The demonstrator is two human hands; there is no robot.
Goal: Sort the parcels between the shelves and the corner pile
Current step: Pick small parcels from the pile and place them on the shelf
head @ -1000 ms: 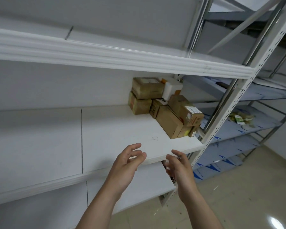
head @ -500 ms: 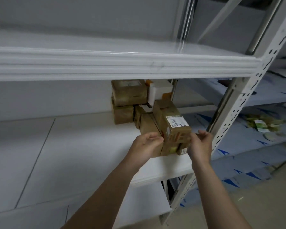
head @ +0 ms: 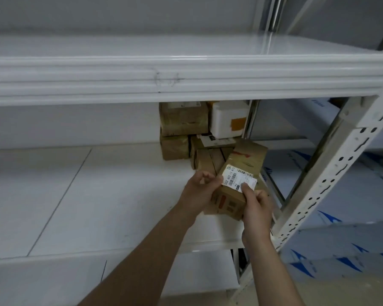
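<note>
Looking stiff, light and tape-slick, the labelled parcel [head: 241, 171] is gripped at opposite sides by the curled left hand [head: 199, 192] and right hand [head: 258, 209], tilted at the shelf's [head: 97, 195] right end beside the stacked parcels [head: 184, 120].

left hand [head: 199, 192] and right hand [head: 258, 209], empty before, now gripping labelled box [head: 247, 159], tilted off the stack [head: 182, 122]

both hands, left hand [head: 199, 191] and right hand [head: 255, 208], hold a labelled cardboard parcel [head: 239, 180] above the white shelf [head: 97, 195].
</note>
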